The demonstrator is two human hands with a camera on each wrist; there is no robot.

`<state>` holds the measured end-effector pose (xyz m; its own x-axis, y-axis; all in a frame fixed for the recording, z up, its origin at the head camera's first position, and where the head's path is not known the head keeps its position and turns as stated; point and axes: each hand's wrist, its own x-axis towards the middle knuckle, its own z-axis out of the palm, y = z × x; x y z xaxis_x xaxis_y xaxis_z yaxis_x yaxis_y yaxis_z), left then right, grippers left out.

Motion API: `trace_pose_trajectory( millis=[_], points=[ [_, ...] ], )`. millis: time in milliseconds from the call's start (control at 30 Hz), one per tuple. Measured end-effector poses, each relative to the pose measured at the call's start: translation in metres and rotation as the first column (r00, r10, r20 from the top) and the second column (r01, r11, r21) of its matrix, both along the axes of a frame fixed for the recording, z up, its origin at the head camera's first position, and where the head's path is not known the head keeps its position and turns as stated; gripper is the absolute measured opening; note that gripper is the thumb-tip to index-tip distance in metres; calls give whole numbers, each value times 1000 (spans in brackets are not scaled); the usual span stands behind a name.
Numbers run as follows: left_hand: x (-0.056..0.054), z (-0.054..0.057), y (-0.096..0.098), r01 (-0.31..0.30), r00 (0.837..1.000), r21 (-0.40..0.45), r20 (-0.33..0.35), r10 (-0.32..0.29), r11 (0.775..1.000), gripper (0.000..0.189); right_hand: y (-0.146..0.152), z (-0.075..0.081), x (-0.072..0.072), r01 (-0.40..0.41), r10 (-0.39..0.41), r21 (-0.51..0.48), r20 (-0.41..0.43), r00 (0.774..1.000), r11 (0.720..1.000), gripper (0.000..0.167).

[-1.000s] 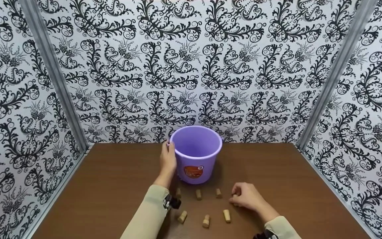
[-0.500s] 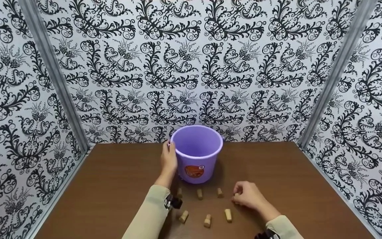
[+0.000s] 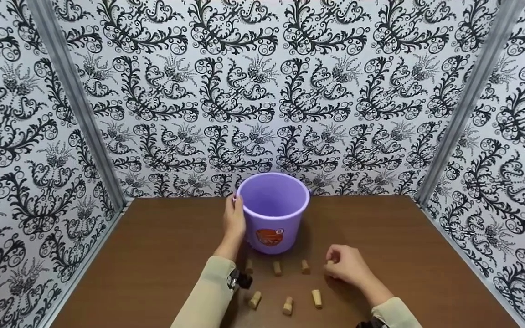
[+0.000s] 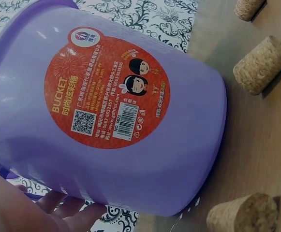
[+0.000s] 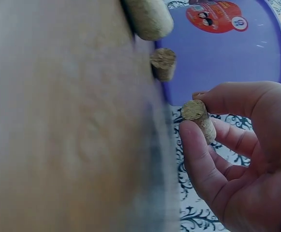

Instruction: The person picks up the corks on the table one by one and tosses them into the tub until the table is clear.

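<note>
A purple plastic bucket with a red-orange label stands upright towards the back of the table. At its left rim my left hand grips the bucket; in the left wrist view its fingers reach round the side. To the right of the bucket and nearer the front, my right hand pinches a cork between thumb and fingertips, clearest in the right wrist view. In the head view that cork is mostly hidden by the hand.
Several corks lie on the brown table in two rows: a back-row cork is close to the bucket's base, and a front-row cork is nearer me. Patterned walls close off the back and both sides.
My right hand has lifted slightly and shifted a little right with the cork. The left hand keeps its grip on the bucket. The head view has moved slightly.
</note>
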<state>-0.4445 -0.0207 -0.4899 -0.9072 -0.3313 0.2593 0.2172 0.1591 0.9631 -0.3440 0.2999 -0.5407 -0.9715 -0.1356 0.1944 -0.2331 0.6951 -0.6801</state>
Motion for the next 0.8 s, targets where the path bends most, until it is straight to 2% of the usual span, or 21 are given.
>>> trace_pose_trajectory(
  millis=[67,200,233,300,433,467,533,633,733,800],
  points=[
    [0,-1,-2,-4,1000,1,1,4,1000,44,0,6,-2,15,-15,-12,-1,1000,1000,12],
    [-6,-8,-5,16,1000,13,-18,-15,1000,47,2,25,-8,71,-70,13,-59,996,997,13],
    [-20,-24,-7,27,997,23,-66,-26,999,50,2,30,-9,86,-85,16,-74,994,996,14],
    [-23,-26,-8,42,996,25,-82,-39,999,52,1,42,-12,112,-108,26,-113,988,993,15],
    [-22,-20,-7,56,995,38,-83,-52,998,51,-3,63,-16,130,-130,-11,-142,981,991,14],
    [-8,-5,-6,45,998,29,-38,-44,999,48,-5,67,-17,134,-136,-25,-147,980,991,13],
    [-5,-1,-5,31,999,20,-22,-31,999,47,-9,72,-19,144,-151,-51,-156,976,988,13],
    [-5,-3,-4,-7,1000,-16,-28,6,1000,49,-14,76,-21,166,-181,-96,-176,968,981,14],
    [-9,-11,-3,-33,999,-51,-42,31,998,51,-18,79,-21,189,-214,-137,-203,956,972,14],
    [-6,-9,-2,-21,999,-48,-43,19,999,48,-19,81,-22,212,-241,-147,-223,944,966,11]
  ],
)
